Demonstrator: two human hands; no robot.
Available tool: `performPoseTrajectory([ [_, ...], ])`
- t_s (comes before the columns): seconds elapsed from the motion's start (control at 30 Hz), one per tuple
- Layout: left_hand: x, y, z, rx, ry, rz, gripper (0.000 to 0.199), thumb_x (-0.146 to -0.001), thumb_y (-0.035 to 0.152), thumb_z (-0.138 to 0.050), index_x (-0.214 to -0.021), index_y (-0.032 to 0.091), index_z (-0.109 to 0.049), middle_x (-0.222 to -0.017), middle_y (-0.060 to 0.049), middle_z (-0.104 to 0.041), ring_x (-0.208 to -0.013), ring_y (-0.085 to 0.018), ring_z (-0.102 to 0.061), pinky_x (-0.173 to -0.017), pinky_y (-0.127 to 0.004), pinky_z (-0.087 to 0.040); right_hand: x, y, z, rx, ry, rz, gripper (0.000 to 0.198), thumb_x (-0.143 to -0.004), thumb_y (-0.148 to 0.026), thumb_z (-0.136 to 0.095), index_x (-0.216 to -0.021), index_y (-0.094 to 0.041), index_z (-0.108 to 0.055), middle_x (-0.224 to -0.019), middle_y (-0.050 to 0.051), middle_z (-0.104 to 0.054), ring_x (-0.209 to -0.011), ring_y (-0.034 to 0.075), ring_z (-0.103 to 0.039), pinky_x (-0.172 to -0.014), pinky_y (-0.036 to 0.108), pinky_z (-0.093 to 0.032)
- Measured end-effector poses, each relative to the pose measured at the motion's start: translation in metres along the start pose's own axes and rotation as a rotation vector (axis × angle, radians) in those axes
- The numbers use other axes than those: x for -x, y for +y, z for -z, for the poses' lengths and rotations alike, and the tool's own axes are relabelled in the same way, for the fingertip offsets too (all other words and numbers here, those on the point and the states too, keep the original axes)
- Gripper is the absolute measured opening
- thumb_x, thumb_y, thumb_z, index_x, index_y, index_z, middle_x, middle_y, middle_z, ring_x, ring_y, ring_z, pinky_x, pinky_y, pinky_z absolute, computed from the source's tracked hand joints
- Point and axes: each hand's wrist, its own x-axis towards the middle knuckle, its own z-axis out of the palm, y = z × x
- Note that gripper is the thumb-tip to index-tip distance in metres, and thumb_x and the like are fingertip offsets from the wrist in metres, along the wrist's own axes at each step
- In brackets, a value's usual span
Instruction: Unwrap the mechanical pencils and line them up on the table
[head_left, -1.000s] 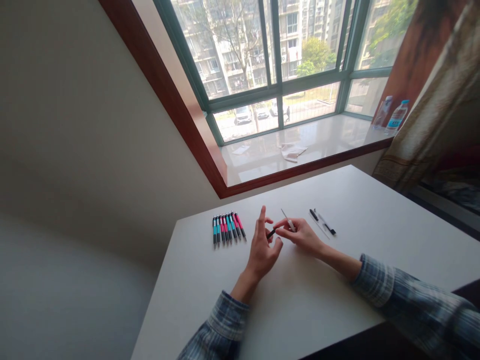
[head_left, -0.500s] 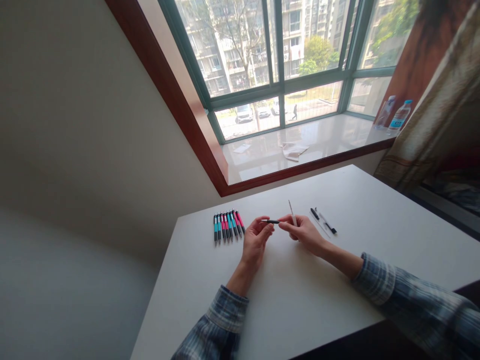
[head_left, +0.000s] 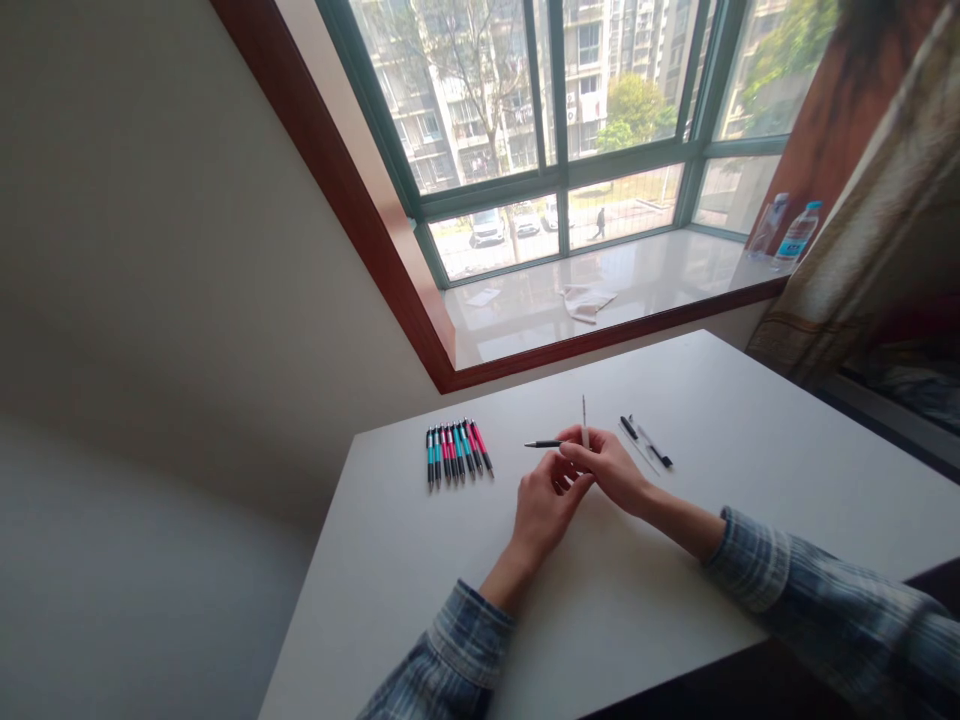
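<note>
My right hand [head_left: 611, 470] is closed around two pen pieces. One is a black pen barrel section [head_left: 541, 444] with a pointed tip, sticking out to the left. The other is a thin, pale pen refill [head_left: 584, 412] standing upright from the fingers. Just below, my left hand [head_left: 547, 505] touches the right hand, its thumb and fingers curled together near the lower side of the right fingers; what they pinch is hidden. To the right lie loose pen parts [head_left: 645, 440], black and clear.
A row of several pens [head_left: 455, 455] in teal, pink and black lies at the left of the white table [head_left: 637, 600]. Behind the table is a windowsill [head_left: 517, 325] with a crumpled white cloth [head_left: 589, 302] and plastic bottles [head_left: 799, 232].
My left hand has let go of the black barrel's left end and moved right and down against the right hand. The barrel stays in my right hand; the refill now stands straighter.
</note>
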Motion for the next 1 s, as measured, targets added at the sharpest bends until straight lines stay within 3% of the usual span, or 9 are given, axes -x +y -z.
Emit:
performPoseTrajectory([
  [0.2, -0.003, -0.005, -0.005, -0.015, 0.097, 0.057, 0.025, -0.087, 0.038, -0.071, -0.098, 0.015, -0.071, -0.079, -0.005, -0.074, -0.067, -0.017, -0.064, -0.061, -0.027, -0.047, 0.005, -0.006, -0.012, 0.000, -0.053, 0.034, 0.020, -0.083, -0.035, -0.078, -0.092, -0.017, -0.075, -0.077, 0.004, -0.072, -0.073, 0.019, -0.066, -0.073, 0.034, -0.052],
  [0.5, -0.001, -0.004, -0.006, 0.024, 0.124, 0.005, 0.024, -0.086, 0.032, -0.073, -0.104, 0.017, -0.067, -0.088, -0.004, -0.075, -0.069, -0.016, -0.068, -0.061, -0.024, -0.050, 0.009, -0.011, -0.018, -0.004, -0.046, 0.042, 0.018, -0.081, -0.035, -0.080, -0.087, -0.018, -0.075, -0.076, 0.003, -0.072, -0.070, 0.017, -0.064, -0.071, 0.033, -0.053],
  [0.63, 0.000, -0.009, -0.008, 0.112, 0.096, -0.015, 0.025, -0.087, 0.034, -0.073, -0.104, 0.017, -0.066, -0.089, -0.006, -0.076, -0.073, -0.018, -0.071, -0.063, -0.025, -0.053, 0.009, -0.018, -0.016, 0.074, -0.057, 0.062, 0.023, -0.081, -0.039, -0.079, -0.091, -0.019, -0.076, -0.089, 0.006, -0.074, -0.075, 0.019, -0.065, -0.072, 0.034, -0.054],
  [0.83, 0.000, -0.009, -0.008, 0.090, 0.011, -0.015, 0.028, -0.087, 0.025, -0.070, -0.114, 0.019, -0.068, -0.086, -0.003, -0.077, -0.073, -0.018, -0.073, -0.069, -0.027, -0.057, 0.002, -0.034, -0.004, 0.311, -0.020, 0.286, 0.013, -0.084, -0.034, -0.076, -0.088, -0.022, -0.075, -0.095, 0.004, -0.071, -0.093, 0.023, -0.064, -0.091, 0.039, -0.048],
  [1.0, 0.000, -0.007, -0.007, 0.068, -0.039, -0.046, 0.011, -0.088, 0.022, -0.064, -0.096, 0.020, -0.072, -0.085, -0.002, -0.074, -0.072, -0.015, -0.070, -0.072, -0.025, -0.056, -0.003, -0.055, 0.014, 0.234, 0.033, 0.419, 0.008, -0.084, -0.032, -0.077, -0.088, -0.025, -0.075, -0.101, 0.004, -0.068, -0.104, 0.024, -0.061, -0.095, 0.039, -0.046],
])
